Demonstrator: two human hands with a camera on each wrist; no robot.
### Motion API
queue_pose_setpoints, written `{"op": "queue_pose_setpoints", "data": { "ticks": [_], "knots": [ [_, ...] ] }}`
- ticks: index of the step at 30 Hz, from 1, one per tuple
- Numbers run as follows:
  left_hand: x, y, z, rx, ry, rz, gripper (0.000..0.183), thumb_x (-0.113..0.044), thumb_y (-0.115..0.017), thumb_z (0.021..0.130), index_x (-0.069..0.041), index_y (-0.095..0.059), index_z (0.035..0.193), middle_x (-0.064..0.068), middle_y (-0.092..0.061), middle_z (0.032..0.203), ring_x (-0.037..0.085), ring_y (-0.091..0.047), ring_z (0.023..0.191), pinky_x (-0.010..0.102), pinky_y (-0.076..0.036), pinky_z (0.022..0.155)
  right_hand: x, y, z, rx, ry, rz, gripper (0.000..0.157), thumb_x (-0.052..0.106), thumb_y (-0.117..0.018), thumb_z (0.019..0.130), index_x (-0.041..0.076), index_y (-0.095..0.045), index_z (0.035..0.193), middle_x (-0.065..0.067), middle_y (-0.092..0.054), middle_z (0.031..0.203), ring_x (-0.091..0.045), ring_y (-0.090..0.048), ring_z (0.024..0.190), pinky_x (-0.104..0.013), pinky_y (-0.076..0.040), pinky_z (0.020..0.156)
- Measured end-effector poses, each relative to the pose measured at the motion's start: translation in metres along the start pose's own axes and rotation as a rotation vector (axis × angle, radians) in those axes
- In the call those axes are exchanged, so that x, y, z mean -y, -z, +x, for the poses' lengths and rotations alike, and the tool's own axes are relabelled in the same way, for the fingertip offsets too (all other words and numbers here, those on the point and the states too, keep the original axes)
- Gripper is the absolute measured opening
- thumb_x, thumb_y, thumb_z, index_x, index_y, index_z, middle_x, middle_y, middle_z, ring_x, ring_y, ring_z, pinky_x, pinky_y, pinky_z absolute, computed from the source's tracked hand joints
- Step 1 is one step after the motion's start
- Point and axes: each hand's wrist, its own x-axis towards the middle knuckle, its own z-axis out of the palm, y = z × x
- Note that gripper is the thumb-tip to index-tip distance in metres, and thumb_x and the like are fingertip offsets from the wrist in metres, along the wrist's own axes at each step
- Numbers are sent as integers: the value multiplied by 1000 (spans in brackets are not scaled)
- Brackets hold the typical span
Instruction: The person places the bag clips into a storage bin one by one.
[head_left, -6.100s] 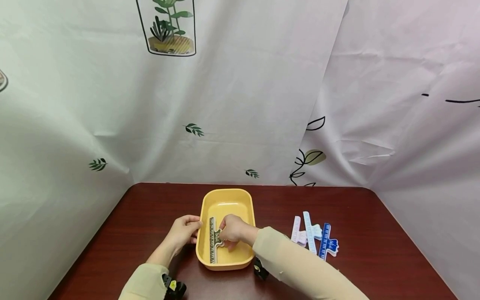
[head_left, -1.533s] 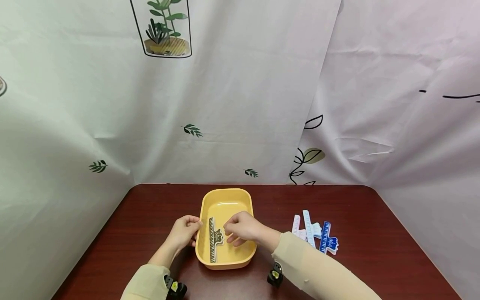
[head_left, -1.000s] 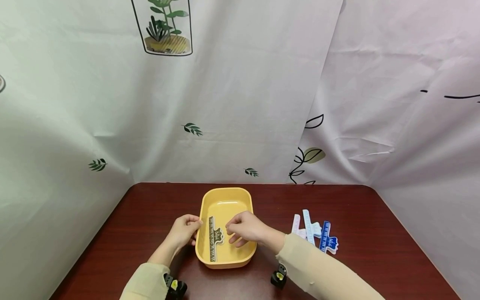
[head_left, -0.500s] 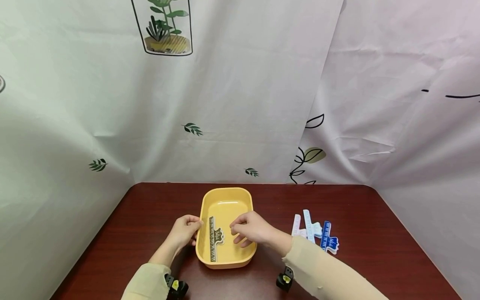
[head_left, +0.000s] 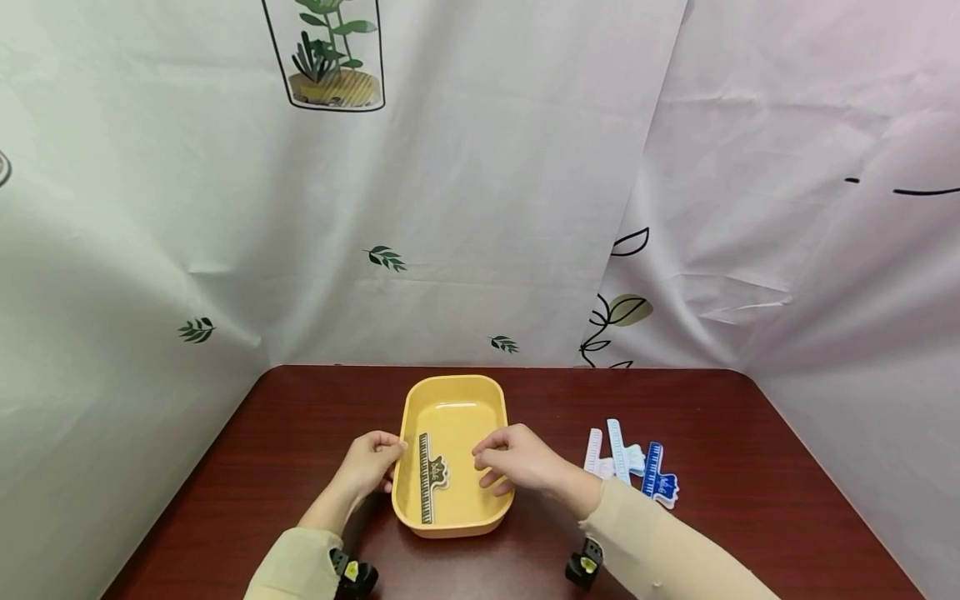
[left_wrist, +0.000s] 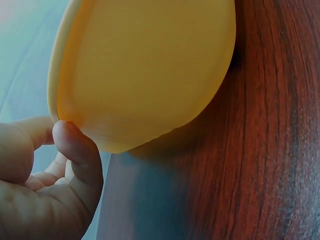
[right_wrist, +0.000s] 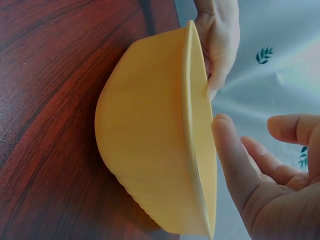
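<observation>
A yellow plastic tray (head_left: 452, 530) stands on the table in the head view. My left hand (head_left: 366, 463) pinches its left rim between thumb and fingers; the left wrist view shows the thumb (left_wrist: 75, 145) against the tray wall. Inside, toward the left side, lies a dark ruler clip (head_left: 427, 492) with a crown-shaped handle. My right hand (head_left: 519, 457) hovers over the tray's right edge, apart from the clip. In the right wrist view its fingers (right_wrist: 235, 160) are spread and hold nothing.
To the right on the dark red table (head_left: 720, 467) lie a pink ruler clip (head_left: 592, 450), a light blue one (head_left: 618, 450) and a dark blue one (head_left: 660, 485). My right forearm partly covers them. A patterned cloth (head_left: 465, 183) hangs behind the table.
The right hand has let go of the dark ruler clip in the tray and drawn away to the right, its fingers loosening. The left hand stays on the rim.
</observation>
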Motion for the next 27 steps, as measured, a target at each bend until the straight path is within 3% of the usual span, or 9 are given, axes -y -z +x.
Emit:
{"op": "queue_pose_setpoints", "data": {
  "ticks": [27],
  "knots": [
    [1,1,-1,7,53,-8,20,-15,-60,90,4,-56,96,5,-50,67,13,-47,54,23,-44,43,-8,15,-10,-19,-17,31,31,14,-59,87,-9,-62,109,-20,-68,94,-19,-70,72,-32,-58,59]
  ]
}}
